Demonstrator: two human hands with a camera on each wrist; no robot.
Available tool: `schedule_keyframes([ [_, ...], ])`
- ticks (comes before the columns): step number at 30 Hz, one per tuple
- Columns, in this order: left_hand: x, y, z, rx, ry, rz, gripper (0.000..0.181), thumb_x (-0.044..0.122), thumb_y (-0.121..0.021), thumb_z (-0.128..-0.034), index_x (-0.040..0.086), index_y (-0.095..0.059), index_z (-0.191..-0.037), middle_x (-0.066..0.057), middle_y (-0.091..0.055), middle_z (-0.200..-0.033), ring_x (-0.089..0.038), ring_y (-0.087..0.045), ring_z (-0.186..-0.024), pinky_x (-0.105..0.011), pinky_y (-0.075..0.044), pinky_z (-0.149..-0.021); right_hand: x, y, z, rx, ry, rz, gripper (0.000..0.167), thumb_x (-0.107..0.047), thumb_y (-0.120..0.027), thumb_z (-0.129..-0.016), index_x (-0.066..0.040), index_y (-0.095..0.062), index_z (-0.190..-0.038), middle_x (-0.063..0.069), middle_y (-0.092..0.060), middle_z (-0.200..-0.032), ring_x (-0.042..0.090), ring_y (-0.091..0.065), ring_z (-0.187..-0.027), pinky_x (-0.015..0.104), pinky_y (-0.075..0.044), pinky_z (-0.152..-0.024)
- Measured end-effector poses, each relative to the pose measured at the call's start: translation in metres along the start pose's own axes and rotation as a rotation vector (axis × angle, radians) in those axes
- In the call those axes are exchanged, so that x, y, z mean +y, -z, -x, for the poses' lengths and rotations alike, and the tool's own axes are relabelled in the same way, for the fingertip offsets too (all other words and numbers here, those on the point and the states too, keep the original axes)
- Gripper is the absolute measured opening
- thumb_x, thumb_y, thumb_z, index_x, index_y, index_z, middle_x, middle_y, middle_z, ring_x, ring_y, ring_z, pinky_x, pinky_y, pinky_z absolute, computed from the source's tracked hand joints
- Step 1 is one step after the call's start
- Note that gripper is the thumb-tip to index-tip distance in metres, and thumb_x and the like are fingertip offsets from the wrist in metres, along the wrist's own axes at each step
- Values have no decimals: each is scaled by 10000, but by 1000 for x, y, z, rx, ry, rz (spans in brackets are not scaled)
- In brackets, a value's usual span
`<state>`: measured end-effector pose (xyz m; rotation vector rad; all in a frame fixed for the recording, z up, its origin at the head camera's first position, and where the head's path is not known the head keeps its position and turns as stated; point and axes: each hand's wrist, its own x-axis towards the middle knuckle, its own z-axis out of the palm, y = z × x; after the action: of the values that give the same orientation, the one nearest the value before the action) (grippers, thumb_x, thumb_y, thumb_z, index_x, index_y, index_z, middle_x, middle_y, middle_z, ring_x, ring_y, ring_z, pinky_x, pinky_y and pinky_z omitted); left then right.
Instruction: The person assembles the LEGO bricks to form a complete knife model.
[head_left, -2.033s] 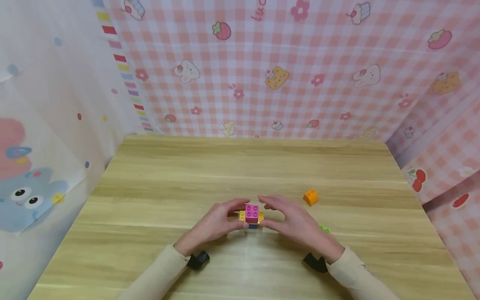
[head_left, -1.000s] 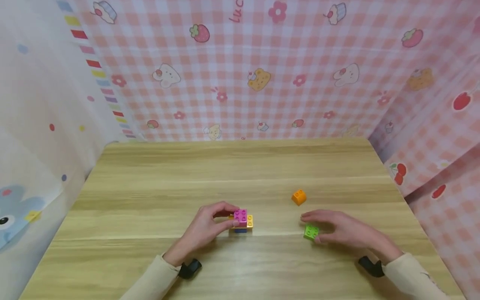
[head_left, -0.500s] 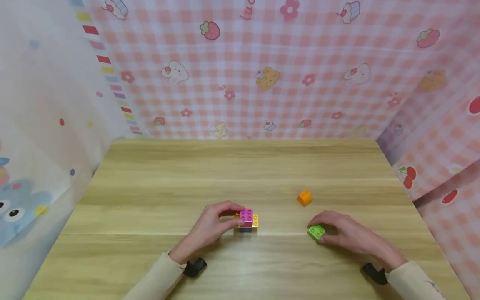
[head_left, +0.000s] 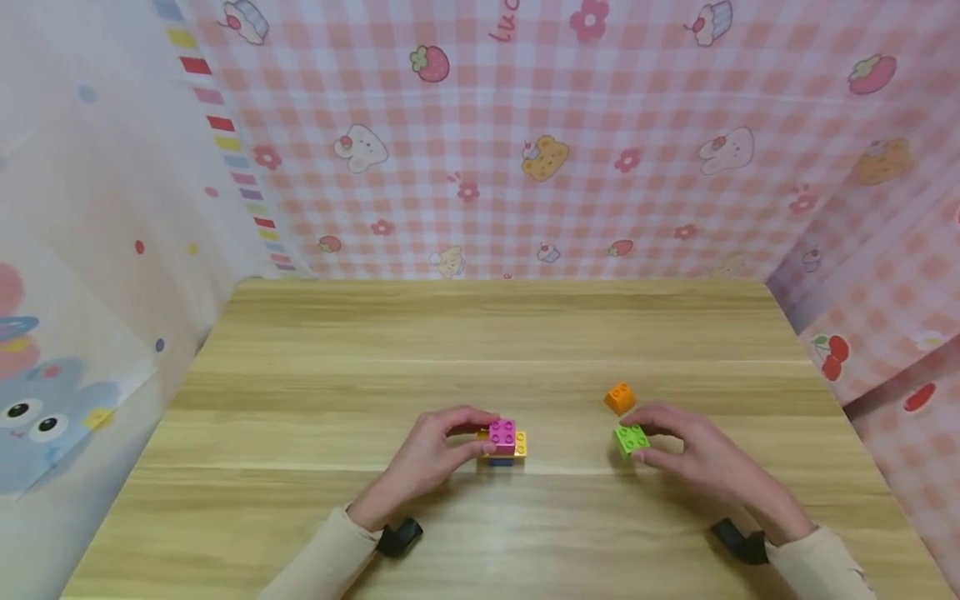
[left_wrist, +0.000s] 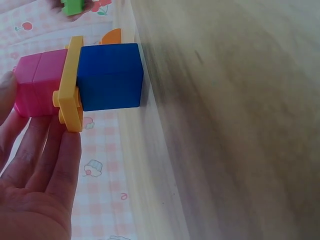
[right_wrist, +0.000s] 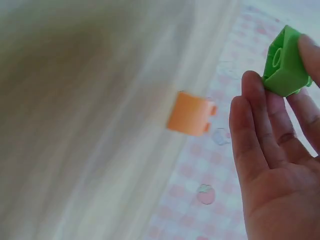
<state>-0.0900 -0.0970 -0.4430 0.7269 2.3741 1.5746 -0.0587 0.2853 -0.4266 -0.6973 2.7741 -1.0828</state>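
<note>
A small stack of toy building bricks stands near the middle of the table. On top is a pink brick [head_left: 502, 436], beneath it a flat yellow brick [head_left: 521, 444], and at the bottom a blue brick [left_wrist: 110, 76]. My left hand [head_left: 423, 454] holds the stack at the pink brick, thumb on the near side and fingers on the far side. To the right, my right hand [head_left: 701, 454] pinches a green brick [head_left: 632, 440] between thumb and fingers, above the tabletop. Its hollow underside shows in the right wrist view.
An orange brick [head_left: 619, 399] with a curved side lies on the wooden table [head_left: 375, 333], just beyond the green brick. A pink checked cloth [head_left: 480, 125] hangs behind the table, and a white printed cloth [head_left: 90, 208] hangs at the left.
My right hand left the stack, reached right to the green brick, took hold of it and raised it off the table. My left hand stays on the stack.
</note>
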Motion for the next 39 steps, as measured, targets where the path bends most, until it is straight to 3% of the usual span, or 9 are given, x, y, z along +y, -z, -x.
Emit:
schedule_keyframes([
  [6, 0, -1, 1, -5, -22, -22, 328, 121, -769, -939, 57, -717, -1256, -49, -722, -1254, -200, -681, -1161, -380, -545, -1019, -15, -2, -7, 63, 5, -43, 352, -174, -774, -952, -164, -688, -1294, -84, -670, -1248, 101, -652, -1107, 401, -584, -920],
  [13, -1, 1, 4, 1, 6, -9, 318, 122, -762, -949, 62, -716, -1258, -56, -718, -1260, -220, -679, -1168, -408, -544, -1024, -31, -10, -22, 151, 80, -113, 327, -111, -787, -932, -167, -707, -1244, -74, -689, -1170, 85, -668, -1057, 173, -519, -948],
  [23, 0, 3, 2, -23, 33, 17, 327, 148, -764, -952, 88, -711, -1269, -28, -717, -1263, -183, -676, -1160, -403, -537, -1034, -50, -13, -41, 182, 107, -203, 302, -93, -779, -939, -166, -717, -1225, -64, -689, -1186, 114, -647, -1064, 168, -513, -953],
  [31, 2, 0, 1, -15, 29, 5, 339, 160, -767, -951, 84, -712, -1277, -26, -719, -1273, -191, -678, -1173, -390, -538, -1033, -66, -14, -48, 199, 124, -212, 316, -83, -780, -935, -187, -721, -1227, -87, -695, -1171, 127, -659, -1060, 228, -531, -948],
  [39, 1, -2, 5, 18, 20, -8, 328, 159, -776, -945, 85, -709, -1257, -25, -736, -1229, -203, -690, -1154, -410, -549, -1017, -77, -25, -58, 223, 167, -274, 364, -38, -797, -904, -130, -722, -1248, -46, -725, -1143, 141, -690, -1009, 234, -564, -892],
])
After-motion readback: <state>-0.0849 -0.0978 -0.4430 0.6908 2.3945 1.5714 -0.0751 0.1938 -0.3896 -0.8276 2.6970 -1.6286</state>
